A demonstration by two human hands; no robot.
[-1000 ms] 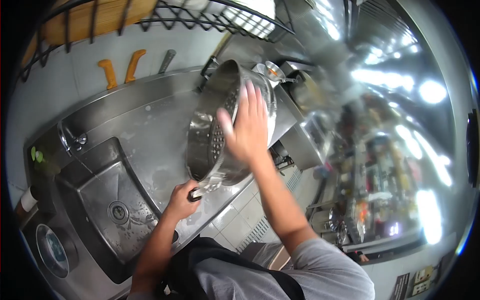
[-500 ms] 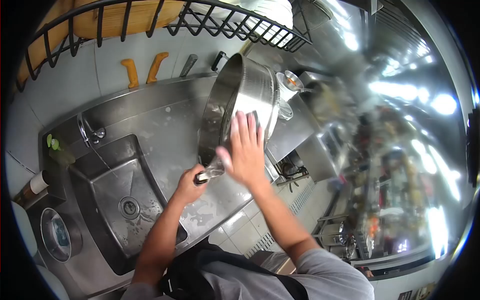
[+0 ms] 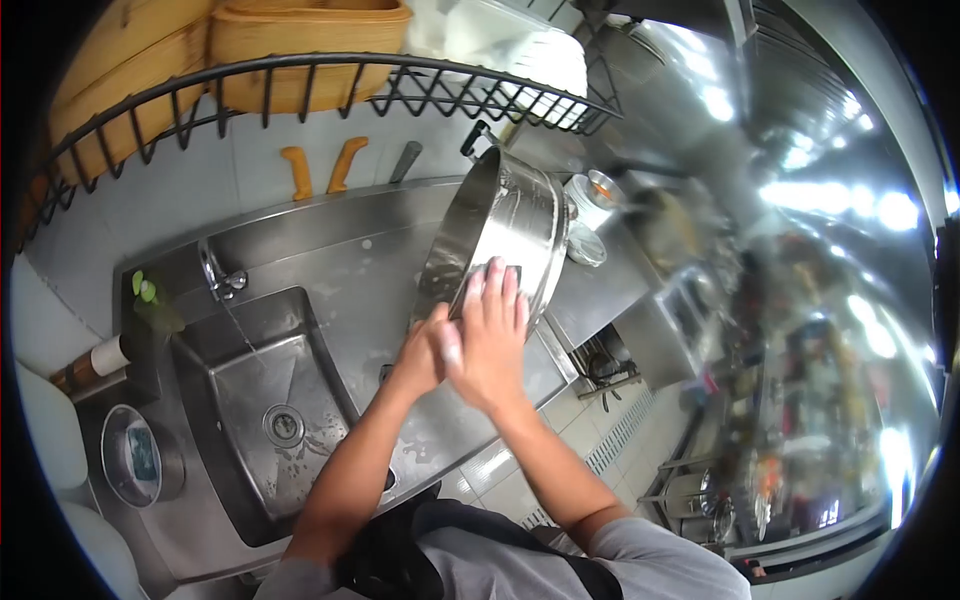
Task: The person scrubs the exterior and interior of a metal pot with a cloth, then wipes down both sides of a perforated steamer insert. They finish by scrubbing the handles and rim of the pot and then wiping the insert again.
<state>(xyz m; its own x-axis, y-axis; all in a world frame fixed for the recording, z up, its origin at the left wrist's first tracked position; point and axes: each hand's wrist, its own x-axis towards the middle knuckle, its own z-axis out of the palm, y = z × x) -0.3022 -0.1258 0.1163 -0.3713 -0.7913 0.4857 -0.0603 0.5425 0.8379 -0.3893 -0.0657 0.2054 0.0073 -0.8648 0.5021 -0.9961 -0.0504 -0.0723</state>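
Note:
A large stainless steel pot [image 3: 512, 225] is tipped up on its edge on the counter, its mouth facing left. One black handle [image 3: 478, 138] sticks out at its far top. My left hand [image 3: 424, 352] is closed around the pot's near end, where the grip is partly hidden behind my right hand. Against the pot's outer wall, my right hand [image 3: 490, 345] lies flat with its fingers stretched out. A small dark patch shows beside those fingertips; I cannot tell what it is. Wet streaks shine on the pot's side.
Water runs from a tap [image 3: 222, 272] into the sink [image 3: 335, 375] on the left. A metal bowl [image 3: 118, 452] stands at lower left. Above, a black wire rack [image 3: 385, 65] holds wooden containers [image 3: 310, 82]. Knife handles [image 3: 347, 165] line the back wall. Small containers [image 3: 585, 243] sit behind the pot.
My left hand has come up close beside my right hand, covering the near handle and the clear, shiny streak seen there before. The whole view has shifted, with more of the rack showing.

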